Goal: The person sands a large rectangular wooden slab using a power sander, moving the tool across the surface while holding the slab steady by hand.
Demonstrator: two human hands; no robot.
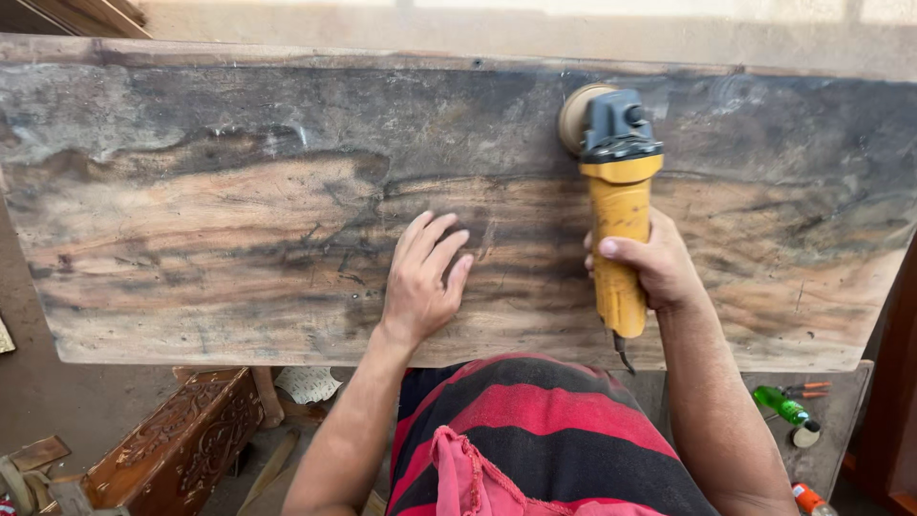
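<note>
The right hand is closed firmly around the yellow body of a grinder, with the thumb lying across the top of it. The grinder points away from the person, and its round sanding disc rests on the upper part of a big wooden plank, close to the far edge. The plank is wide and lies across the view; its surface is dark and stained at the top and lighter brown in the middle. The left hand is open and holds nothing: it lies flat on the plank with the fingers spread, just left of the grinder and near the front edge. Below the plank, at the left, a carved wooden piece stands on the floor. At the right, a green bottle lies on a lower grey surface.
</note>
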